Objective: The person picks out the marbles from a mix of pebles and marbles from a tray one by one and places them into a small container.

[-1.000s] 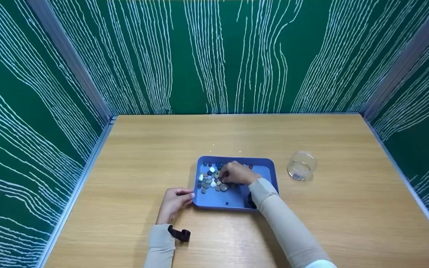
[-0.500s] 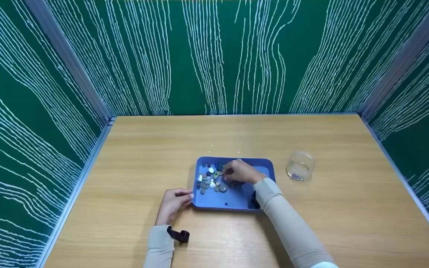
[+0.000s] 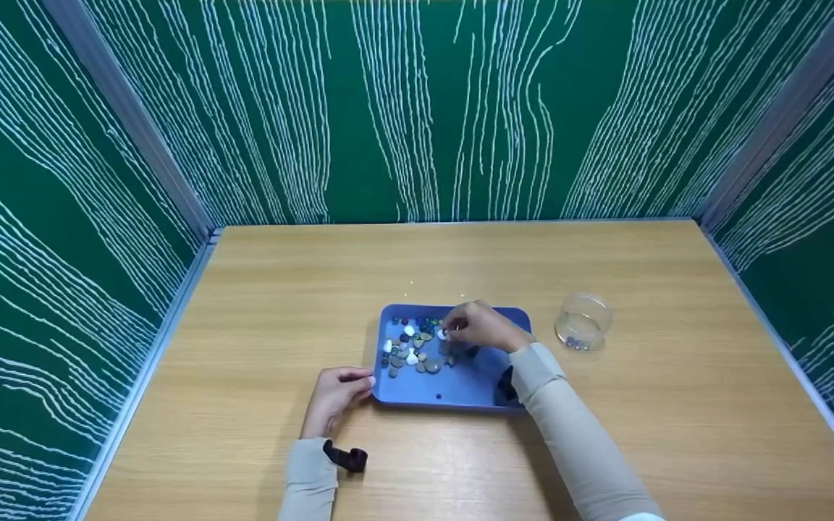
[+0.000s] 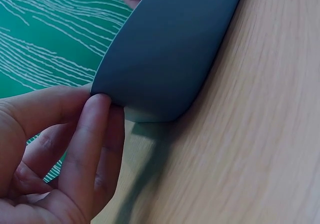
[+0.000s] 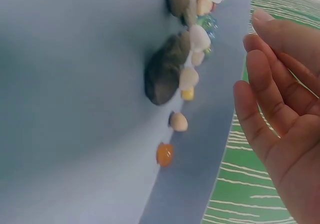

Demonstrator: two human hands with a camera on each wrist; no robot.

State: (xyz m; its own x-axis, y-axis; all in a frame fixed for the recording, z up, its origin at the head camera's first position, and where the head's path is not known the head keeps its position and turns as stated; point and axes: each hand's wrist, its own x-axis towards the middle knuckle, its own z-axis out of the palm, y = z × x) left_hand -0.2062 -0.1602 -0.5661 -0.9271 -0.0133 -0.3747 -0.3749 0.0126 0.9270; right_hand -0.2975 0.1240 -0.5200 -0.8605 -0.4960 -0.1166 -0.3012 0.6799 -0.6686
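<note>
A blue tray (image 3: 475, 387) lies on the table, with pebbles and glass marbles gathered in its left half. My left hand (image 3: 337, 396) pinches the tray's left rim between thumb and fingers; the left wrist view shows the grip at the tray's outer wall (image 4: 165, 49). Over the tray's back middle, my right hand (image 3: 486, 327) has its fingers loosely bent, close to a white pebble (image 3: 442, 335). In the right wrist view nothing shows between thumb and fingers. Beyond them lie dark grey stones (image 5: 162, 77), pale pebbles and an orange stone (image 5: 164, 154).
Right of the tray stands a clear round container (image 3: 584, 322) with several marbles at its bottom. One small dark bead (image 3: 439, 396) sits alone near the tray's front wall. Tiny pale bits lie behind the tray. Green patterned panels (image 3: 417, 108) surround the table.
My right hand has shifted right and slightly back over the tray, uncovering pebbles and a white one by its fingertips. The left hand keeps its place at the rim.
</note>
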